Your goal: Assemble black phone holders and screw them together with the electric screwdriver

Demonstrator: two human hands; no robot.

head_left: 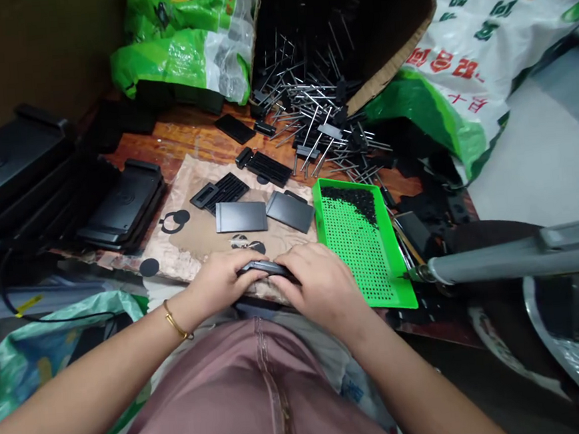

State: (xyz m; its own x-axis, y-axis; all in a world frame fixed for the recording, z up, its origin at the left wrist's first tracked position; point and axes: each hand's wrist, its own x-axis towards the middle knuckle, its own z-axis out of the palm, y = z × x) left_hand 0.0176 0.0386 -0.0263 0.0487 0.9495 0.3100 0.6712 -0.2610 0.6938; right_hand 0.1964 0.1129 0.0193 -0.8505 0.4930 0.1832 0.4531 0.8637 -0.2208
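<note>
Black plastic part: slim, with a smooth, faintly glossy curved top; held between both hands at the near edge of the brown paper sheet, its ends hidden by the hands.

Fingers: together and curled, clamped on the part from both sides.

Left hand: wraps the part's left end; thin gold bangle at the wrist.

Right hand: covers the right end, close to the tray.

Grip: opposed pressure from both hands looks well suited to keeping a small, smooth piece steady.

Green tray: perforated plastic, just beside the right hand; a heap of black granules lies at its far end.

Paper sheet: crumpled, carrying flat matte black plates and a slotted black grille.

Counter: glossy orange-brown wood grain; black holders are stacked left of the sheet.

Metal pins: a loose, criss-crossed pile of thin rods, spilling from a cardboard box.

Grey tool: long tubular body, metal tip near the tray's right rim; exact type unclear.
</note>
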